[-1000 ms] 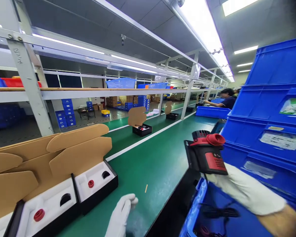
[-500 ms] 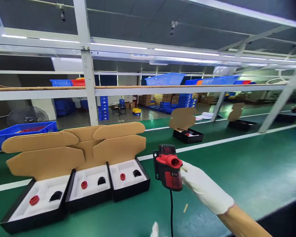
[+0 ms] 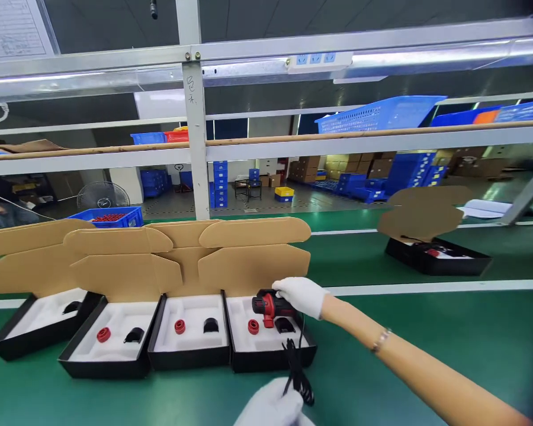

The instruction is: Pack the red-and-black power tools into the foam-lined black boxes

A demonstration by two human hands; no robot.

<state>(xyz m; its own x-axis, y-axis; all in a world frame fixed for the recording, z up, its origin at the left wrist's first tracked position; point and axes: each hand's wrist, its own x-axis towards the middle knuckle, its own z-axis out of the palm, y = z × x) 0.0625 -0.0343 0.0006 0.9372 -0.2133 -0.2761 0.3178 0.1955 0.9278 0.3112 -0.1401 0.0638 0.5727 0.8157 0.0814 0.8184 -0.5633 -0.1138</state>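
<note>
My right hand (image 3: pixel 301 296), in a white glove, grips a red-and-black power tool (image 3: pixel 270 305) over the rightmost open box (image 3: pixel 275 360) of the front row. The tool lies on its side above the white insert; whether it touches the insert I cannot tell. A red ring-shaped part (image 3: pixel 253 326) and a black curved part (image 3: pixel 285 325) sit in that insert. My left hand (image 3: pixel 270 405), also gloved, is at the bottom edge with fingers closed on the tool's bundled black cord (image 3: pixel 299 376).
Left of that box stand further open black boxes (image 3: pixel 189 358) with raised cardboard lids, red rings and black parts inside. Another open box (image 3: pixel 439 260) stands farther back right on the green work surface (image 3: pixel 404 343). A metal post (image 3: pixel 196 130) and shelf rise behind.
The tool has moved left with my right hand, from above the bare green surface to over the rightmost box. My left hand has come further into view with the bundled cord. The view has shifted.
</note>
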